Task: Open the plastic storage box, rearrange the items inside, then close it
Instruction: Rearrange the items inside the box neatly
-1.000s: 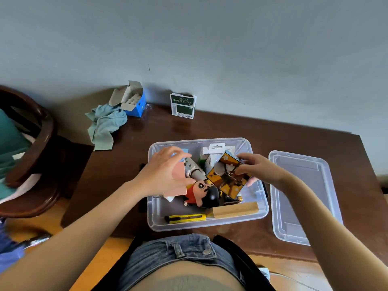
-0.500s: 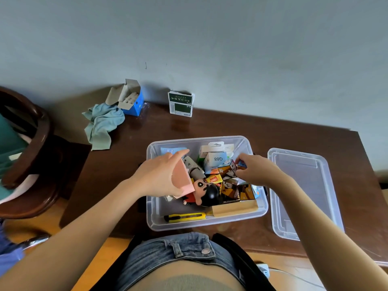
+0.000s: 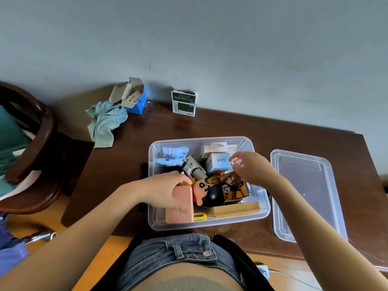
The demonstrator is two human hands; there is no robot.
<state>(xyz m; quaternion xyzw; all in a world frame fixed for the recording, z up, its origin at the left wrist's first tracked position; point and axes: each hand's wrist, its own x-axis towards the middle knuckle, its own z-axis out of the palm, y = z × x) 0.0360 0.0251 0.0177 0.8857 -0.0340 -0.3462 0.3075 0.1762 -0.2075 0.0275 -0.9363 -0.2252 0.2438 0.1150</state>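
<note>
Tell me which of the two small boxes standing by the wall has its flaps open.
The blue box, the left one beside the crumpled cloth; its grey flaps stand open. The green-and-white box to its right has none raised.

Bare forearms without sleeves, blue denim shorts (image 3: 168, 257) with a copper waist button (image 3: 207, 253) and a belt loop

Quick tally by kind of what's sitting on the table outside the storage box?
Cardboard boxes: 2 (blue box, green-and-white box)
Cloths: 1 (light blue cloth)
Clear plastic lids: 1 (lid)
Total: 4
</note>
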